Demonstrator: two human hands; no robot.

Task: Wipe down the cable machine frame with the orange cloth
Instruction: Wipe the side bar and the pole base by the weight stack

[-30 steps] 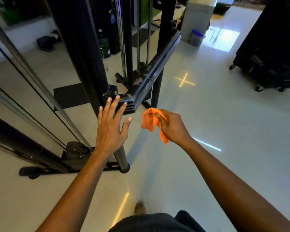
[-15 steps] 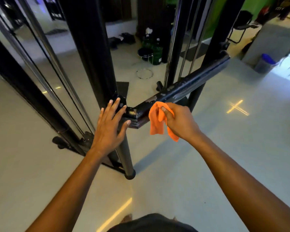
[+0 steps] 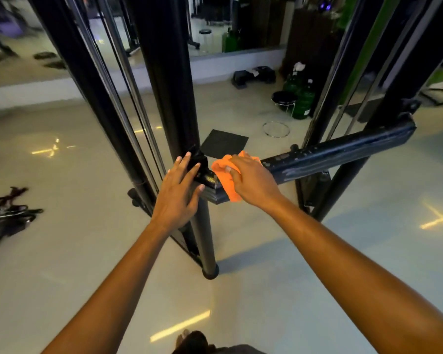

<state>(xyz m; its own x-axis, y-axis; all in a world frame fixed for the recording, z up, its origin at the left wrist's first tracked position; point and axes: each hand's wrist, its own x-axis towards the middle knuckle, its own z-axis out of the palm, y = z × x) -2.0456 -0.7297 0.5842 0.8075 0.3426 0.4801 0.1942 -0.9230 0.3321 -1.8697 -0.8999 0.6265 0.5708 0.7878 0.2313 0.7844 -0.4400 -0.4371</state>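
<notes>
**At the frame's corner joint**

On the near corner, the left hand (image 3: 177,191) lies flat with straight fingers against the black upright post (image 3: 169,98). Just beside it, the right hand (image 3: 251,181) presses the orange cloth (image 3: 224,178) onto the crossbar (image 3: 343,152). Beyond, a black mat (image 3: 224,143), a stool (image 3: 284,98) and green bottles (image 3: 303,98) sit on the floor (image 3: 266,290).

A dark square mat (image 3: 224,143) lies on the pale floor (image 3: 279,290) just beyond the grips, with a chrome ring (image 3: 276,129) farther back and to the right. Beyond that ring stand a black-topped stool (image 3: 284,97) and green bottles (image 3: 302,98). Well to the left of the grips lies a tangle of black straps (image 3: 7,213).
</notes>
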